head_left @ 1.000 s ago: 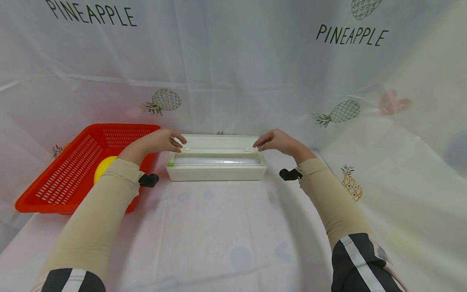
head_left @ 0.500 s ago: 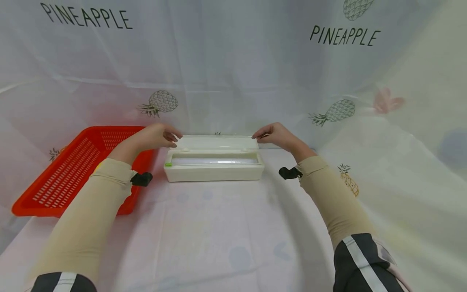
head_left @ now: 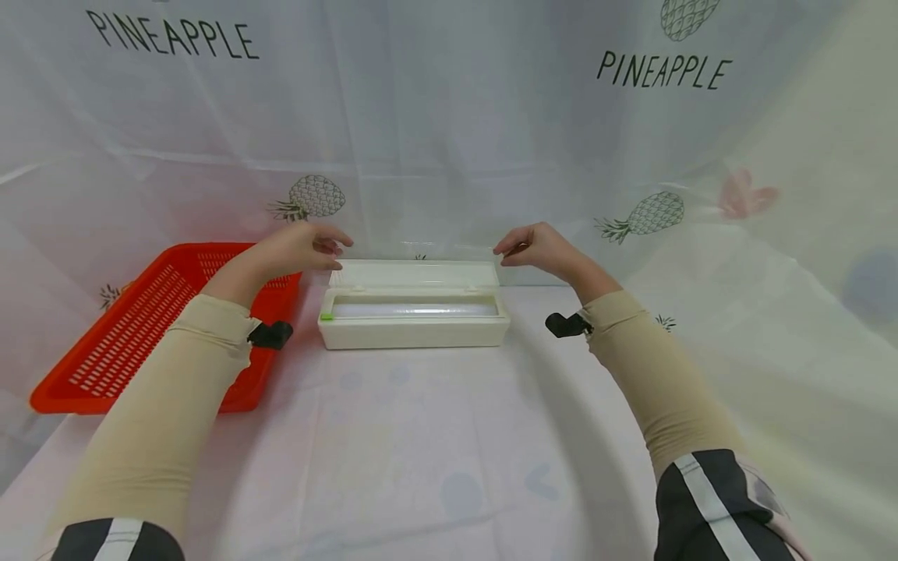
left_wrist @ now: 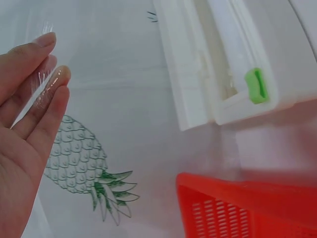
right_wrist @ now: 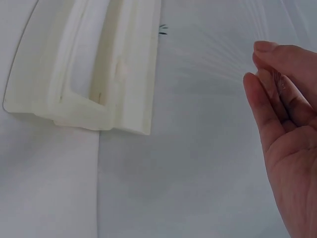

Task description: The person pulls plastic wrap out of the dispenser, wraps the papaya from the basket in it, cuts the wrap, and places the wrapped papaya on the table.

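A white cling film dispenser box (head_left: 414, 335) stands on the table with its lid (head_left: 414, 273) tipped back. Inside lies a shiny roll (head_left: 414, 310), and a green slider (left_wrist: 256, 85) sits at the left end. Above the box's back left corner, my left hand (head_left: 298, 249) pinches clear cling film, whose sheen shows over the fingers in the left wrist view. Above the back right corner my right hand (head_left: 543, 253) pinches the film's other side; creases in the cling film (right_wrist: 225, 64) fan out from those fingertips. The film's middle is barely visible.
Left of the box stands a red perforated basket (head_left: 84, 405), partly hidden by the left forearm. A white cloth with pineapple prints (head_left: 316, 195) hangs close behind the box. The same pale covering lies on the table (head_left: 407, 467) in front.
Both hands have risen and moved back, away from the box, with the cling film between them. The yellow object in the basket is now hidden behind the left arm.
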Motion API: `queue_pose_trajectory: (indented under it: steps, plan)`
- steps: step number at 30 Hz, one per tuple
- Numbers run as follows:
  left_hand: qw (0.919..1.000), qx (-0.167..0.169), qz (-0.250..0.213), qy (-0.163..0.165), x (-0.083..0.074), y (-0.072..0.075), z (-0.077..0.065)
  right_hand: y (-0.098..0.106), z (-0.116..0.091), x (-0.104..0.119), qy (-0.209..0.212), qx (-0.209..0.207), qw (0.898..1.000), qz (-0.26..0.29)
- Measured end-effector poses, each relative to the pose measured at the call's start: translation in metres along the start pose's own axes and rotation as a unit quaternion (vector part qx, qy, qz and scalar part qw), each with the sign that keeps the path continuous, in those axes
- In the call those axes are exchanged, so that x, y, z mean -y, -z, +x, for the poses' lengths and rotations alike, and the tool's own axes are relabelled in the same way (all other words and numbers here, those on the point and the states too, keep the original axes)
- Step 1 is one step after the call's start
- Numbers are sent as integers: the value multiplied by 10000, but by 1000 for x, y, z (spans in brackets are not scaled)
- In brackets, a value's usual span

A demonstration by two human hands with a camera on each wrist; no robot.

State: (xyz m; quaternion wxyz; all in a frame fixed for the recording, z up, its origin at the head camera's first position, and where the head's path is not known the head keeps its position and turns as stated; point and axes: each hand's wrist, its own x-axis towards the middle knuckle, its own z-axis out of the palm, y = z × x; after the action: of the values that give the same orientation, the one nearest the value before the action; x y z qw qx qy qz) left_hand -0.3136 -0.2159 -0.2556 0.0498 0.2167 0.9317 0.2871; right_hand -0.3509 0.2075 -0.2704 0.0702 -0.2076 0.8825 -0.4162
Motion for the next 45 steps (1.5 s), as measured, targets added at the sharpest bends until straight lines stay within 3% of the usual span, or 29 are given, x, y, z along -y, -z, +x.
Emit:
queue_pose_trajectory:
  steps: [16, 32, 38, 45]
  plan:
    - [9994, -307, 37, -154, -21, 19, -8, 15, -7, 24, 323, -455, 9984, -105]
    - [9924, -859, 434, -761, -41, 34, -8, 30, -6, 40, 928, -741, 9902, -729]
    - [9905, -1035, 486, -765, -49, 42, -9, 34, -6, 48, 1031, -1069, 9851, -864]
    - [9887, -1223, 447, -737, -55, 49, -14, 38, -7, 56, 1114, -1220, 9842, -643]
